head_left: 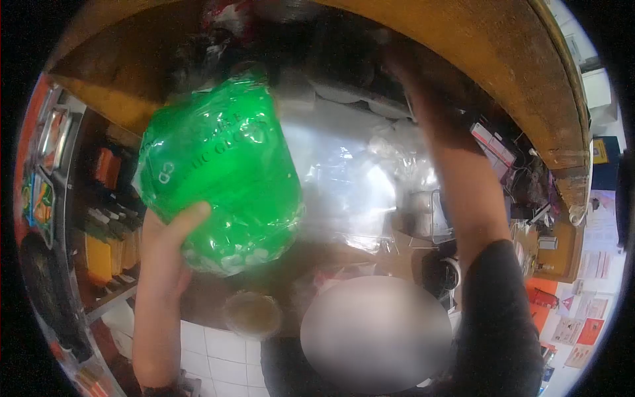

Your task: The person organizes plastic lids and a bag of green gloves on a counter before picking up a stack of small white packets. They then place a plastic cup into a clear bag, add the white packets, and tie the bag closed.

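Holding green plastic bag (221, 169) clamped in left hand (165, 248), thumb over its lower edge; right hand (397, 63) above, grip indiscernible; support underside firmly.

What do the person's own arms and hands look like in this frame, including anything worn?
Both hands are bare, without gloves. The left hand has a bare forearm. The right arm shows a dark sleeve over the upper arm; its forearm is bare. The right hand is blurred in shadow.
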### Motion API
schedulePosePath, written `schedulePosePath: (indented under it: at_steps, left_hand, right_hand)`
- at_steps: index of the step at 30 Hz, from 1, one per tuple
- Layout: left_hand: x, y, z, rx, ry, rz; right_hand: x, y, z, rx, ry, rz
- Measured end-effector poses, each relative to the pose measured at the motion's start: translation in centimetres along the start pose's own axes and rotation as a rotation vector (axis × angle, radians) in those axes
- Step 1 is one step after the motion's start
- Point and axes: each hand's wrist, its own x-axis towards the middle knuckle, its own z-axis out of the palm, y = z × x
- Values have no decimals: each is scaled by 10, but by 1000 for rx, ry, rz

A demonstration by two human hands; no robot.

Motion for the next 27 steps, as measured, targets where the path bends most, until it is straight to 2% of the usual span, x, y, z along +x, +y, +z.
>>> schedulePosePath:
  at_steps: [6, 8, 11, 15, 20, 23, 26, 27]
  left_hand:
    - [0, 4, -4, 21, -81, 3]
    - [4, -4, 1, 35, -91, 57]
    - [9, -4, 13, 22, -149, 15]
    - [18, -7, 30, 45, -161, 87]
    - [30, -9, 42, 40, -305, 101]
    - [35, -7, 50, 14, -474, -31]
    - [23, -15, 40, -67, -281, 27]
    - [1, 4, 49, -150, -125, -43]
  right_hand:
    - [-48, 101, -95, 33, 136, 238]
    - [-65, 122, -113, 13, 151, 305]
    - [-89, 127, -119, -11, 135, 360]
    - [-108, 105, -118, -36, 90, 371]
    - [-128, 1, -112, 18, -58, 294]
    - [-122, -80, -88, 250, -216, 241]
    - [-83, -102, -50, 939, -174, 176]
    - [-70, -103, -36, 1170, -158, 150]
